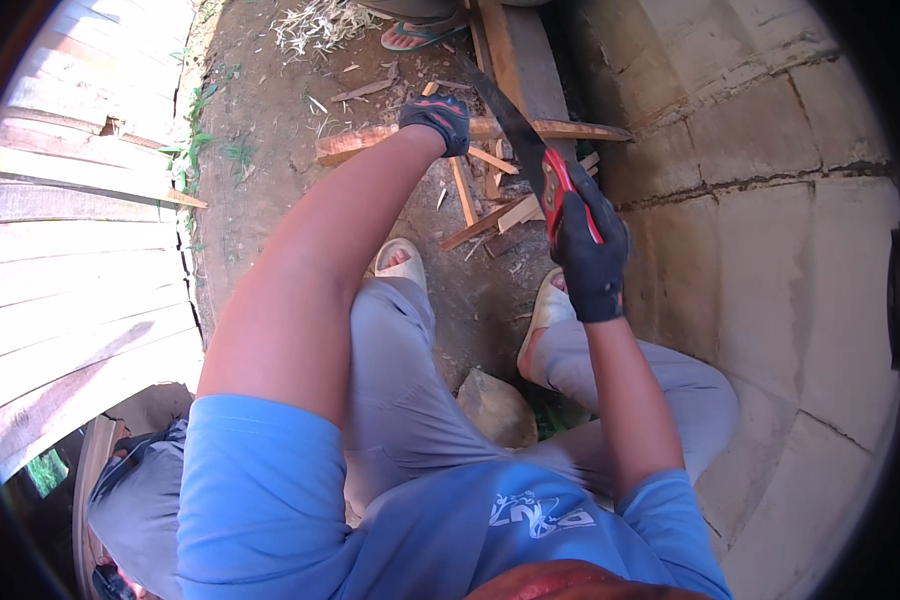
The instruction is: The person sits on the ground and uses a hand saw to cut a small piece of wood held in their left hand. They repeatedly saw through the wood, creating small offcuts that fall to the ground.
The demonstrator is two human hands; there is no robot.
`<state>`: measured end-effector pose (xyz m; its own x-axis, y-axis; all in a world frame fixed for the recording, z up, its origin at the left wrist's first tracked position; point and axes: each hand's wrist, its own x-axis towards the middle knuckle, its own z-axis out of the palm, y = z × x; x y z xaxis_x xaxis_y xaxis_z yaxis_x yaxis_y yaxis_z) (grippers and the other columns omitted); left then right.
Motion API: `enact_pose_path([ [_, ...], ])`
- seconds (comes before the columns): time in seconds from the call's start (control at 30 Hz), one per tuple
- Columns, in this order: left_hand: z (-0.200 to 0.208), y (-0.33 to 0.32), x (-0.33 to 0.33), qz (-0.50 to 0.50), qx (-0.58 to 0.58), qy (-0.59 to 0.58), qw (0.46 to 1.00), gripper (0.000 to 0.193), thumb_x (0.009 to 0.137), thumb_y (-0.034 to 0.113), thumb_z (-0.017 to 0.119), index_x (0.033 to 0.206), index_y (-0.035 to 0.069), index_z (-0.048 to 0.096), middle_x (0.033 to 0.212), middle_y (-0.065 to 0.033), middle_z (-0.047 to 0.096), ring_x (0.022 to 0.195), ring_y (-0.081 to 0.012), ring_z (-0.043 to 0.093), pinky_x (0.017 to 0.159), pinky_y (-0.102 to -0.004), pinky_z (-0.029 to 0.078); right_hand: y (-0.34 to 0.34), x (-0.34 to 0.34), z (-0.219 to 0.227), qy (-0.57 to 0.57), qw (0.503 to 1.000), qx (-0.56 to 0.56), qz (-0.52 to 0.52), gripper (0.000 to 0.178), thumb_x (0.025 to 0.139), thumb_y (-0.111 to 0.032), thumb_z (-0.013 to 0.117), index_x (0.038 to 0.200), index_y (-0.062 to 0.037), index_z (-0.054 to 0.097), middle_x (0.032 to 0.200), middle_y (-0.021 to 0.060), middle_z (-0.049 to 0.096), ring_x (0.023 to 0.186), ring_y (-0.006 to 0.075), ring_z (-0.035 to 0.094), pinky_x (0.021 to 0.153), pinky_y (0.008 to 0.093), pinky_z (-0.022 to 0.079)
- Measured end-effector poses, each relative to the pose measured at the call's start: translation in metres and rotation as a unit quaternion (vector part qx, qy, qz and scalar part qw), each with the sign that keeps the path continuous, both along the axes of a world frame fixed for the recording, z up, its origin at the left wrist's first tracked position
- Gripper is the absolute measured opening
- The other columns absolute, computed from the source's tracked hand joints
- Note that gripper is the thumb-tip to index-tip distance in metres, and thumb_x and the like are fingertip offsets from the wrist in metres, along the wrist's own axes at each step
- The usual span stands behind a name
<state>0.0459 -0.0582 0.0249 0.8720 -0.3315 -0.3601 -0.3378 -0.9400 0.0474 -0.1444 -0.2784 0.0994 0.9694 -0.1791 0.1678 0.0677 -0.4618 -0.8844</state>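
My right hand (592, 245), in a black glove, grips the red handle (556, 190) of a machete with a long dark blade (515, 125). The blade slants up and to the left, passing over a long piece of wood (560, 130) that lies crosswise. My left hand (438, 122), gloved in black with red trim, is closed to the left of the blade, over that wood. A thin wooden stick (464, 195) shows below the left fist and a wood tip above it, so the fist seems wrapped round the stick. The fingers' inner side is hidden.
Split wood pieces (515, 215) lie between my feet and the crosswise wood. Pale shavings (320, 25) are heaped at the far left. Another person's sandalled foot (410, 36) is ahead, beside a long beam (530, 65). A block wall (760, 250) rises right; a stone (497, 408) sits below.
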Motion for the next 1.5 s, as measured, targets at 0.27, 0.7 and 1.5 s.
enact_pose_path([
  [0.27,0.0,0.003,0.008,-0.002,0.014,0.042,0.999,0.044,0.085,0.035,0.069,0.12,0.009,0.076,0.126,-0.0181,0.074,0.117,-0.0353,0.072,0.098,-0.0478,0.059,0.003,-0.002,-0.025,0.025,0.998,0.034,-0.038,0.038,0.105,-0.019,0.062,0.138,-0.0013,0.068,0.133,0.0176,0.073,0.121,0.0263,0.071,0.103,0.0359,0.052],
  [0.7,0.0,0.0,-0.001,0.0,0.011,0.024,1.0,0.045,0.085,0.034,0.067,0.122,0.009,0.075,0.127,-0.0174,0.074,0.119,-0.0347,0.071,0.099,-0.0466,0.058,-0.024,-0.068,0.033,0.061,0.998,-0.032,-0.006,0.039,0.104,-0.012,0.06,0.14,-0.0013,0.067,0.126,0.0158,0.075,0.092,0.0178,0.074,0.083,0.0338,0.057],
  [1.5,-0.002,-0.002,0.009,0.016,0.022,0.025,0.999,0.05,0.082,0.041,0.072,0.119,0.007,0.077,0.122,-0.0185,0.075,0.114,-0.0341,0.073,0.097,-0.0464,0.059,-0.022,-0.025,-0.048,0.216,0.675,0.649,-0.276,0.032,0.108,-0.027,0.061,0.132,-0.0078,0.07,0.074,-0.007,0.054,0.055,0.0053,0.046,0.05,0.0243,0.043],
])
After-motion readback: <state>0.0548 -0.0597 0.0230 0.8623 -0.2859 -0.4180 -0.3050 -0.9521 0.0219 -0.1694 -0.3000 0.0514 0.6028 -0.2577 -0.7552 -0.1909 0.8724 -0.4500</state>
